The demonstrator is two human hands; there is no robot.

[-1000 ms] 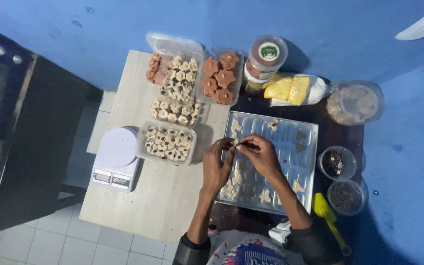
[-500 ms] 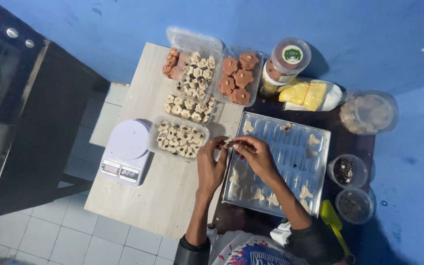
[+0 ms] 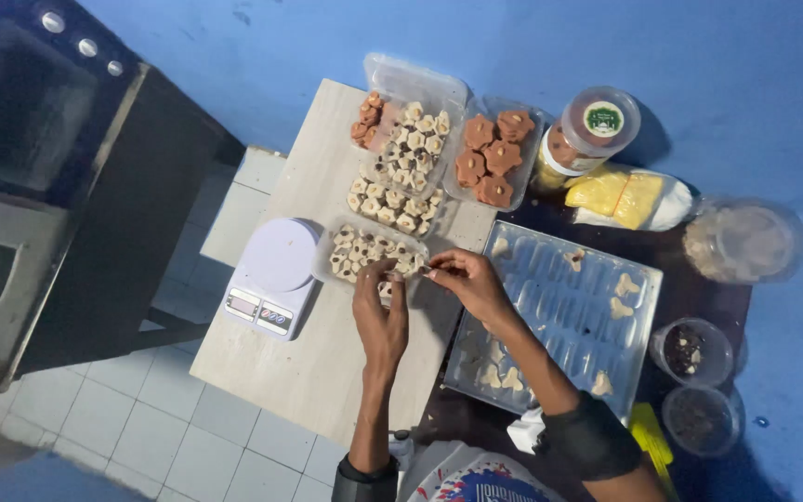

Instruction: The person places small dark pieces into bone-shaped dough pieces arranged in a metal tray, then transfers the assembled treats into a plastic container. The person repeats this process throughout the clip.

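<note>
My left hand and my right hand meet over the near edge of a clear tray of small pale cookies. Both pinch a small cookie between their fingertips, just above that tray. To the right lies a metal baking sheet with a few pale dough pieces scattered on it. My right forearm crosses over the sheet's left part.
A white kitchen scale sits left of the hands on a pale wooden table. Behind are clear trays of pale cookies and brown cookies, a lidded jar, yellow blocks, small bowls and a dark oven at left.
Both hands have shifted left from over the baking sheet to the near edge of the cookie tray, still pinching the small piece. The view has also drifted.
</note>
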